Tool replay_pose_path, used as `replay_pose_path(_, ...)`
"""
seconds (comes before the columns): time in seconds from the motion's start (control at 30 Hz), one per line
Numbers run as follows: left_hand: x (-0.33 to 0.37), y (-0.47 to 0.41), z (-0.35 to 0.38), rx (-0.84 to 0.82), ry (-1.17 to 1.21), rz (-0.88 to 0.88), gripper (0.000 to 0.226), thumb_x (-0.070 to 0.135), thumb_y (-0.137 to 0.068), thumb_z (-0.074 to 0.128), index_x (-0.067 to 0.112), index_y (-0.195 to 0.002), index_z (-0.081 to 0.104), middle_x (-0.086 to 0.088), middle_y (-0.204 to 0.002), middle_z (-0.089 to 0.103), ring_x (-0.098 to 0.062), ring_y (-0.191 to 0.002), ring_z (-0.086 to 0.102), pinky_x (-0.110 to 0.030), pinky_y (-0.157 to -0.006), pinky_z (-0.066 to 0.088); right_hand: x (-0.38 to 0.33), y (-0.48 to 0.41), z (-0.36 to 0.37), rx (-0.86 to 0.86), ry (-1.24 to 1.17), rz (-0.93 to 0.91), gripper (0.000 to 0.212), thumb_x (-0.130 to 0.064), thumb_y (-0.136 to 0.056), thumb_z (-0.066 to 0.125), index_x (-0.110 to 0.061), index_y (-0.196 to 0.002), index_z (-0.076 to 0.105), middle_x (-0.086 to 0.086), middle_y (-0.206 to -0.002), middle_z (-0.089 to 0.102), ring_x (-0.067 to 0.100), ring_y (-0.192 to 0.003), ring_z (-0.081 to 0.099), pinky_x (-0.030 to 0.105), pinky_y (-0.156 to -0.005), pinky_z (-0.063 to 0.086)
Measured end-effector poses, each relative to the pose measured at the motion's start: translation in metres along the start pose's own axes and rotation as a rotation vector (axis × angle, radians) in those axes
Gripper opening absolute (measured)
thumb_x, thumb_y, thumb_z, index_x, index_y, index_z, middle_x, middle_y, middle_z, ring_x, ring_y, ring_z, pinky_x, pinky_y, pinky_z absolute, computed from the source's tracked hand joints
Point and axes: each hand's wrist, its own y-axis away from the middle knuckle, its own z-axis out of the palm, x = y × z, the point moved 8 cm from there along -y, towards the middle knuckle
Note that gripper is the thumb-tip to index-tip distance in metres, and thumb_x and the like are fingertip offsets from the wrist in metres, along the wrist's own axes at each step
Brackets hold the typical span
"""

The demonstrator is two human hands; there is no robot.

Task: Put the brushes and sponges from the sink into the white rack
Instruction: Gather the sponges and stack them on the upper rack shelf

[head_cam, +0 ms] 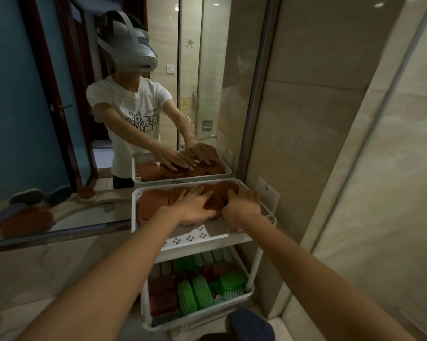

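Brown sponges (153, 201) fill white rack (134, 210); left hand (192, 205) presses them flat-fingered, right hand (243, 203) grip clutches one.

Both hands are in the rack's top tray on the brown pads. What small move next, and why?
Likely press the raised brown round sponge flat, then lift both hands away. The left hand lies spread on it, the right hand touches its edge, and it overlaps neighbouring sponges in the top tray, so it seems not yet settled.
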Motion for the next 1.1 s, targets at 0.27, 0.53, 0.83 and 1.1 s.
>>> replay_pose_path(0.27,0.013,0.049,-0.050,0.514,0.451,-0.099,0.032,0.011,-0.093,0.045,0.007,-0.122,0.056,-0.013,-0.127,0.052,-0.026,-0.120,0.048,-0.034,-0.099,0.039,-0.005,0.072,-0.022,0.585,-0.455,-0.288,0.033,-0.002,-0.072,0.049,-0.003,-0.101,0.065,0.017,-0.113,0.059,0.035,-0.107,0.054,0.041,-0.089,0.045)
replay_pose_path(0.53,0.050,0.157,0.019,0.826,0.764,-0.092,0.017,0.006,-0.089,0.047,0.010,-0.088,0.063,-0.007,-0.094,0.061,-0.015,-0.083,0.055,-0.019,-0.070,0.042,0.004,0.163,0.084,0.641,-0.876,-0.265,0.026,-0.004,-0.072,0.044,-0.010,-0.097,0.047,0.019,-0.100,0.053,0.020,-0.088,0.049,0.024,-0.074,0.039)
replay_pose_path(0.83,0.013,0.193,0.220,0.164,0.714,-0.547,0.025,0.013,-0.094,0.043,0.007,-0.112,0.060,-0.011,-0.114,0.065,-0.027,-0.107,0.059,-0.025,-0.081,0.041,0.003,0.164,0.276,-0.413,-0.303,-0.151,0.075,-0.022,-0.085,0.059,-0.009,-0.146,0.017,0.010,-0.156,0.011,0.029,-0.146,0.008,0.047,-0.116,0.024)
replay_pose_path(1.1,-0.012,0.219,0.270,0.048,0.705,-0.629,0.023,0.011,-0.090,0.050,0.005,-0.109,0.062,-0.016,-0.110,0.065,-0.030,-0.103,0.061,-0.034,-0.088,0.049,0.004,0.167,0.300,-0.445,-0.119,-0.187,0.057,-0.024,-0.084,0.062,-0.008,-0.132,0.034,0.014,-0.138,0.039,0.033,-0.133,0.033,0.046,-0.109,0.027)
